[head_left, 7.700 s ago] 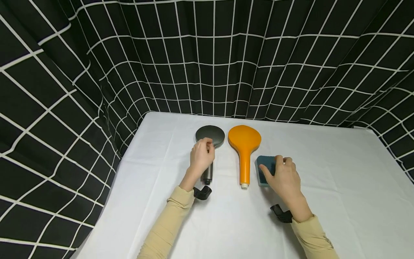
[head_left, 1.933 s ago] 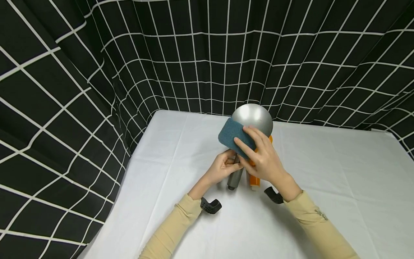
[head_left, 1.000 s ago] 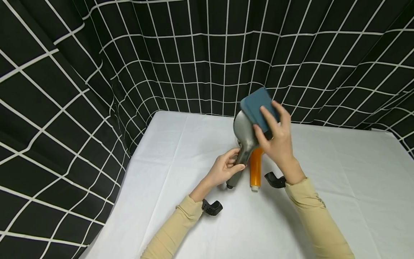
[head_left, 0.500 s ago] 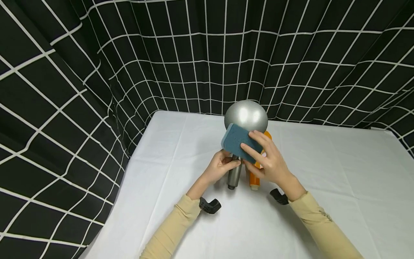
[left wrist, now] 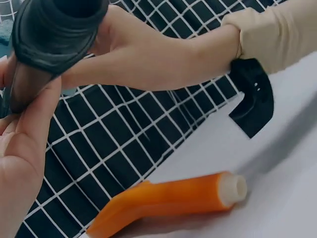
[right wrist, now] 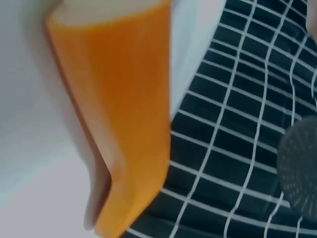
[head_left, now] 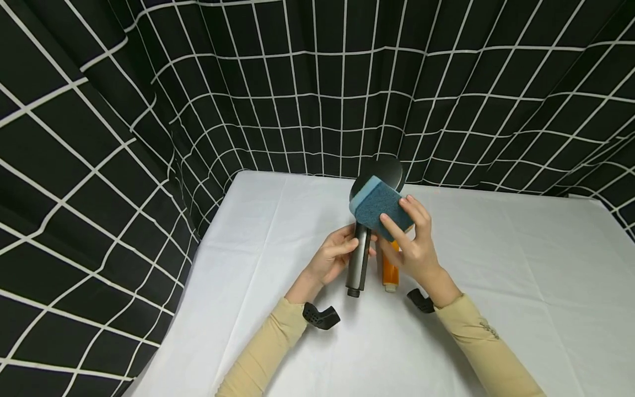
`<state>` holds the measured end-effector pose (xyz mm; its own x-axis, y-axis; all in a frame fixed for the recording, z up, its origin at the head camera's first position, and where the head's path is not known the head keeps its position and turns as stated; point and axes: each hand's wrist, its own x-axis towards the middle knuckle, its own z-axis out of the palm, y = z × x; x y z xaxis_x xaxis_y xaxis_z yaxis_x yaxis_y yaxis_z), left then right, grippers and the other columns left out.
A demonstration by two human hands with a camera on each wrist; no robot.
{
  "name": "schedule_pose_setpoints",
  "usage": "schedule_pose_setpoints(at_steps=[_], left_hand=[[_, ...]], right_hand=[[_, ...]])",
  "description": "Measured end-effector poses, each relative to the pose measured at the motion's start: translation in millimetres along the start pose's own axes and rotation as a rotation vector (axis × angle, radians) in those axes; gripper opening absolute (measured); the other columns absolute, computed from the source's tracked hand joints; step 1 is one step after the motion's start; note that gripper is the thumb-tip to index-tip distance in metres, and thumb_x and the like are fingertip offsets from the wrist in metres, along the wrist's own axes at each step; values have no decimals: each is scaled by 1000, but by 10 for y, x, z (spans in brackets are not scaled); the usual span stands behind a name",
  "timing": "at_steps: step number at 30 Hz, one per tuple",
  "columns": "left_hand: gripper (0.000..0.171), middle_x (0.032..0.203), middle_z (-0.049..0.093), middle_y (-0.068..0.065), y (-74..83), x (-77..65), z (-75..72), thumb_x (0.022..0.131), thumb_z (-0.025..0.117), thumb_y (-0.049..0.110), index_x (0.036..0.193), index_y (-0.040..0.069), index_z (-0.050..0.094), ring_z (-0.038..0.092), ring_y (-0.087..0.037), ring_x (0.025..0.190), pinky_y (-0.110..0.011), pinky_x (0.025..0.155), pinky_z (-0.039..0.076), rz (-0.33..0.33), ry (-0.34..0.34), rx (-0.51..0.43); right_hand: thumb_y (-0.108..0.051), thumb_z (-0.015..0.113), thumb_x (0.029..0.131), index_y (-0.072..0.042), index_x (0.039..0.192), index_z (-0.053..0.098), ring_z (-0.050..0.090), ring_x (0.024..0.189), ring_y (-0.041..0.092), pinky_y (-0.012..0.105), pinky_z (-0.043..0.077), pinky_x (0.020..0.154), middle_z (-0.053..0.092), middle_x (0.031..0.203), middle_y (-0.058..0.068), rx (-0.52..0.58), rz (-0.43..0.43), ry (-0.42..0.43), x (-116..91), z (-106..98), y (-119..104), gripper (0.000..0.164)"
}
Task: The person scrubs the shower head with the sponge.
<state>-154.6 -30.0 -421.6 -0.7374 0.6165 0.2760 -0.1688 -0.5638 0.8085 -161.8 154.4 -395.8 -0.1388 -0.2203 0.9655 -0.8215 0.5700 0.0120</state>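
Note:
My left hand (head_left: 329, 256) grips the dark grey handle of a hand shower head (head_left: 357, 259), raised over the table. Its round head, now dark on the visible side, is partly hidden behind a blue sponge (head_left: 379, 207). With fingers spread over the sponge, my right hand (head_left: 416, 248) holds it against the neck and lower head. In the right wrist view the grey shower head's dotted spray face (right wrist: 299, 168) shows at the edge. An orange shower head (left wrist: 168, 198) lies on the table below my right hand, mostly covered in the head view.
A white cloth covers the table (head_left: 263, 264). Black curtains with a white grid (head_left: 297, 82) stand behind it and along the left side. Each wrist carries a black camera mount (head_left: 321, 317).
Earlier the grey shower head and sponge lay on the table, either side of the orange one; both are now held up together. Since half a second ago, the grey head has turned from silver to dark side.

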Motion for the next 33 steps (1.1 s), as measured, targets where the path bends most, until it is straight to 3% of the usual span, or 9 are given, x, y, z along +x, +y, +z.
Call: schedule_pose_setpoints(at_steps=[3, 8, 11, 17, 20, 25, 29, 31, 33], left_hand=[[42, 110, 57, -8, 7, -5, 4, 95, 30, -3, 135, -15, 27, 62, -16, 87, -26, 83, 47, -16, -9, -42], [42, 108, 58, -6, 9, -2, 3, 95, 30, -3, 135, -17, 27, 63, -14, 86, -25, 82, 47, -19, -26, -39], [43, 108, 58, -5, 11, 1, 1, 95, 30, -4, 135, -17, 25, 63, -14, 86, -25, 83, 46, -17, -31, -39], [42, 108, 58, -6, 21, 8, 0, 96, 30, -1, 134, -20, 22, 62, -16, 86, -23, 78, 48, -7, 6, -69], [41, 107, 57, -7, 14, 12, -13, 96, 30, -2, 134, -17, 26, 62, -16, 86, -23, 77, 48, -13, 3, -60], [40, 105, 58, -7, -2, -9, -56, 92, 35, -1, 129, -18, 32, 63, -15, 83, -24, 75, 48, -28, -31, 5], [41, 103, 60, -6, -12, -32, -84, 91, 41, 4, 124, -19, 36, 63, -16, 82, -26, 77, 47, -36, -69, 59], [41, 103, 60, -5, -14, -34, -90, 91, 42, 5, 125, -17, 37, 63, -17, 82, -27, 77, 47, -35, -86, 76], [42, 104, 59, -5, -11, -36, -96, 91, 41, 5, 127, -17, 35, 63, -17, 81, -27, 77, 46, -29, -85, 76]], right_hand=[[-18, 59, 90, -8, 118, 60, 39, 119, 43, 52, 34, 100, 41, 128, 23, -5, 8, 26, 23, -17, 62, 30], [-10, 60, 82, -6, 116, 59, 40, 118, 42, 48, 36, 98, 39, 127, 28, 40, 251, 143, 223, -66, 166, 34], [-11, 60, 83, -6, 119, 57, 38, 119, 40, 46, 36, 98, 37, 130, 29, 28, 322, 149, 235, -58, 179, 37], [-17, 58, 87, -6, 119, 59, 38, 118, 46, 54, 33, 99, 41, 129, 26, -14, 74, 14, -8, 23, 100, 33], [-20, 57, 89, -7, 118, 60, 39, 118, 46, 53, 34, 100, 42, 129, 25, -10, 34, -23, -30, 8, 113, 31], [-17, 57, 84, -2, 117, 60, 42, 117, 40, 42, 38, 97, 43, 128, 27, 94, 293, 76, 210, -80, 171, 36], [-9, 53, 90, 7, 124, 53, 41, 118, 25, 30, 36, 96, 43, 130, 26, 227, 581, 49, 459, -207, 132, 37], [-6, 52, 90, 10, 124, 50, 41, 117, 23, 28, 36, 95, 43, 129, 28, 273, 635, 63, 530, -234, 87, 37], [-8, 54, 90, 11, 122, 52, 42, 116, 25, 30, 36, 95, 43, 127, 30, 287, 599, 111, 535, -210, 35, 37]])
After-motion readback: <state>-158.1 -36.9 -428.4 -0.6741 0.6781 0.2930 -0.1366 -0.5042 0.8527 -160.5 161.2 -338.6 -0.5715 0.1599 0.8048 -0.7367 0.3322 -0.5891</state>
